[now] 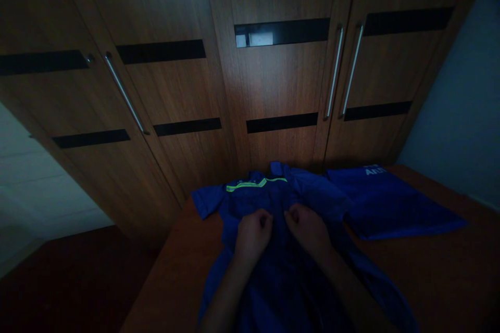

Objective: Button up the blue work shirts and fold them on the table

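Note:
A dark blue short-sleeved garment (250, 200) with a yellow-green stripe across its upper part lies spread on a wooden table. Over its middle, my left hand (254, 233) has its fingers curled, with thumb and fingertips pinched together at the cloth. Just to the right, my right hand (307, 226) is curled in a similar pinch, its fingertips pointing toward the left hand. A small gap separates the two hands. The dim light hides whatever the fingertips pinch.
A flat blue item (390, 208) with white lettering lies at the right of the wooden table (175, 265). Behind stands a wooden wardrobe (281, 78) with black strips and long metal handles. A pale wall (457, 109) is at the right.

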Tool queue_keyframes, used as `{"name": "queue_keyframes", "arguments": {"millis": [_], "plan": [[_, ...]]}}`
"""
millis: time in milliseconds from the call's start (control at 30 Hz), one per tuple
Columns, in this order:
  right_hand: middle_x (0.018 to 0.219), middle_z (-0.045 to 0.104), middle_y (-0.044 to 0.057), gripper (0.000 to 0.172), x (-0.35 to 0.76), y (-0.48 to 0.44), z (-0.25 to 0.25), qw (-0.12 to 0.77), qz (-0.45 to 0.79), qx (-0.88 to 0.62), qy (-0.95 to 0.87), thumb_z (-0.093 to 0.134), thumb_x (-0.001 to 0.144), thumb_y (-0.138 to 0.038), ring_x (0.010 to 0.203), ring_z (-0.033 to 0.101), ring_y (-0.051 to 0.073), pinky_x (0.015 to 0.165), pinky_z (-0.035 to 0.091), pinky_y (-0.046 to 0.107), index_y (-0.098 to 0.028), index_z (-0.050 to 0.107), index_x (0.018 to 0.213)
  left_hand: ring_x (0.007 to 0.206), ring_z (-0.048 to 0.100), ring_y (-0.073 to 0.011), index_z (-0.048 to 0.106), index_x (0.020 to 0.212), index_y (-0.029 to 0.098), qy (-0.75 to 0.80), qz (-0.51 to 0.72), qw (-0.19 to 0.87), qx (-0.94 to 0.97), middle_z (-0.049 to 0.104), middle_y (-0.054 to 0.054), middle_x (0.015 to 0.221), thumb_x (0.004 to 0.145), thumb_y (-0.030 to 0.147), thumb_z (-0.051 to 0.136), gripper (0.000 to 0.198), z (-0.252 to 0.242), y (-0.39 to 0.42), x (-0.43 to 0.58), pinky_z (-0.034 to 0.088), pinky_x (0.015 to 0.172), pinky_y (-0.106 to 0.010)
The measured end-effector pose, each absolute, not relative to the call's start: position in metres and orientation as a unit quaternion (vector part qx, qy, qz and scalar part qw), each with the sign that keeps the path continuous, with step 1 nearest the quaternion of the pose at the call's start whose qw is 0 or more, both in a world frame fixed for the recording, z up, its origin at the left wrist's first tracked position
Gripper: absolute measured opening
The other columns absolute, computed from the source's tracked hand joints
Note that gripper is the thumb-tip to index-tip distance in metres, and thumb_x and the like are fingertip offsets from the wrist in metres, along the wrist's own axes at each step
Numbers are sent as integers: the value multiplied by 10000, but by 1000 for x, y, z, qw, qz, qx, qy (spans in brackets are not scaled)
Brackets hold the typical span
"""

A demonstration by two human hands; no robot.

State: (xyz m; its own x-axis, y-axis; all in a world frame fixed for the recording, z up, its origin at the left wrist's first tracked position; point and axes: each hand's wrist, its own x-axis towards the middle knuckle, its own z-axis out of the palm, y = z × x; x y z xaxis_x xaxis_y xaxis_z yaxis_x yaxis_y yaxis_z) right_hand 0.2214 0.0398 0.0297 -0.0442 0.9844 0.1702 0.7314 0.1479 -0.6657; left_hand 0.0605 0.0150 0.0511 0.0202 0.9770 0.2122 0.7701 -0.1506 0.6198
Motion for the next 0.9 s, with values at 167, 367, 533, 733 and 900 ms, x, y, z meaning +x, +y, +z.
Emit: {"name": "queue_keyframes", "arguments": {"millis": [167,367,533,733,900], "plan": [[1065,624,148,255,190,61,51,263,86,-614,-740,567,801,-315,1034,552,267,824,414,324,-168,613,1004,903,637,-196,668,971,198,648,289,129,693,714,-80,983,798,148,540,221,65,58,54,414,776,-264],[939,676,174,183,182,86,30,276,149,-611,-727,532,737,-98,952,611,285,808,445,364,-141,683,831,784,657,-202,685,761,185,659,240,144,697,724,-79,820,740,116,570,136,38,86,62,427,694,-261],[959,714,91,232,200,93,4,363,247,-580,-686,515,754,-155,918,649,219,846,466,331,-176,698,895,803,651,-186,676,824,186,670,250,151,682,721,-62,839,775,172,567,120,20,82,65,425,702,-256],[959,727,58,258,208,97,-11,461,379,-533,-600,552,721,-279,931,658,219,867,489,354,-192,713,903,794,646,-195,666,805,220,666,272,178,672,708,-42,799,745,162,596,109,13,81,68,408,682,-257],[931,731,89,371,213,94,-6,497,476,-504,-522,666,648,-412,880,669,252,814,510,384,-155,711,912,758,622,-164,627,758,223,639,341,230,650,671,-2,739,725,95,567,145,13,80,68,396,681,-239]]}}
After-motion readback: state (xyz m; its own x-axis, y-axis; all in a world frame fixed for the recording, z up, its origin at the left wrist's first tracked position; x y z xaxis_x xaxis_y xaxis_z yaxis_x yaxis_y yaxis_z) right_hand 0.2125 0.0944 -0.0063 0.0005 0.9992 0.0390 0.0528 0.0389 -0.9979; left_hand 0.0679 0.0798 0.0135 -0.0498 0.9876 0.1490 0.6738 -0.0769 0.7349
